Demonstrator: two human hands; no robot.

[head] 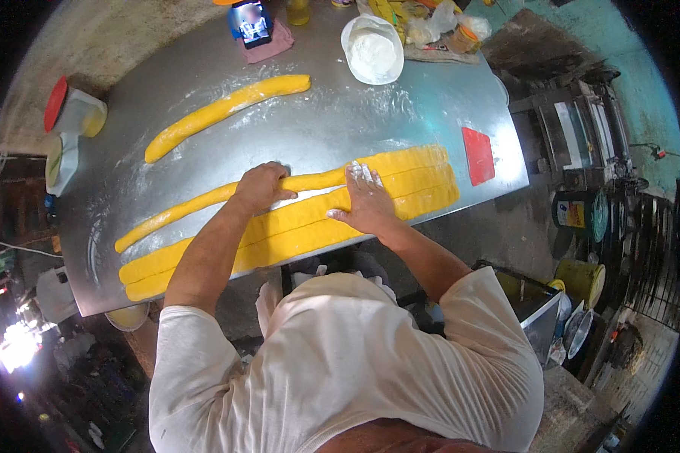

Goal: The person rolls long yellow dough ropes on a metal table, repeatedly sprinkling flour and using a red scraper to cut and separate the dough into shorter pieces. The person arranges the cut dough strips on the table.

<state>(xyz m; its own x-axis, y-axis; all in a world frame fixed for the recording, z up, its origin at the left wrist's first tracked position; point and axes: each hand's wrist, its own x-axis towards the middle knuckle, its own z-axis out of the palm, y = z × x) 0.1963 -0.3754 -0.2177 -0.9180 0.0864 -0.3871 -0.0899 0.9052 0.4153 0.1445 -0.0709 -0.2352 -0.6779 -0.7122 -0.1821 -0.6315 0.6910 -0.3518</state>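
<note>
A long yellow dough rope [175,216] lies on the floured metal table [317,127]. My left hand [262,188] curls over its middle, thumb on the near side. Palm down, my right hand [369,195] lies flat where the rope meets two flattened dough strips [300,218], with white flour on its fingers. Right of that hand, the rope is flattened and touches the strips. To the left, a narrow gap separates it from them. Another thick dough roll [226,115] rests apart, farther back.
A white tub of flour [374,52] stands at the back, near a phone [252,24] on a pink cloth [275,42]. A red flat scraper [478,156] lies at the right. Plastic containers [82,110] line the left edge. Buckets [581,215] stand beyond the table's right side.
</note>
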